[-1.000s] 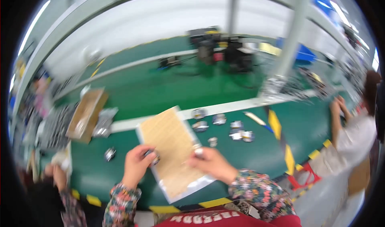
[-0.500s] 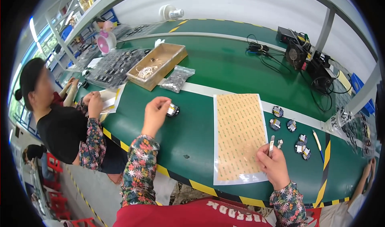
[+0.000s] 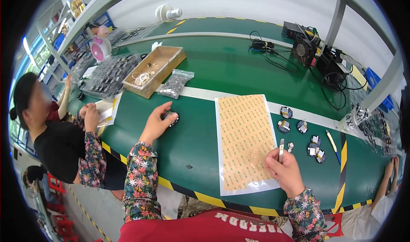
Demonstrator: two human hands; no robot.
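Fingers and thumb of my left hand (image 3: 157, 123) are closed about a small round black part (image 3: 174, 121) on the green table; the hand covers much of it. My right hand (image 3: 285, 170) grips a pair of metal tweezers (image 3: 281, 149) pointing up and away from me. It is over the lower right edge of a tan adhesive sheet (image 3: 243, 139) with rows of small green marks on a clear-edged backing. Several similar round black parts with white labels (image 3: 283, 126) lie right of the sheet, near small pale scraps (image 3: 291, 146).
A blue-and-white pen-like tool (image 3: 333, 147) lies at right. Farther off stand a wooden box (image 3: 176, 62), a bag of small grey pieces (image 3: 176, 84), clear trays of parts (image 3: 112, 74) and a black fan (image 3: 302, 52) with cables. A co-worker (image 3: 60, 143) is at left; another person's arms (image 3: 388, 178) show at right.
My left hand has gone from a pinch above the round part to fingers and thumb around it. My right hand still holds the tweezers by the sheet. The whole view has shifted slightly.
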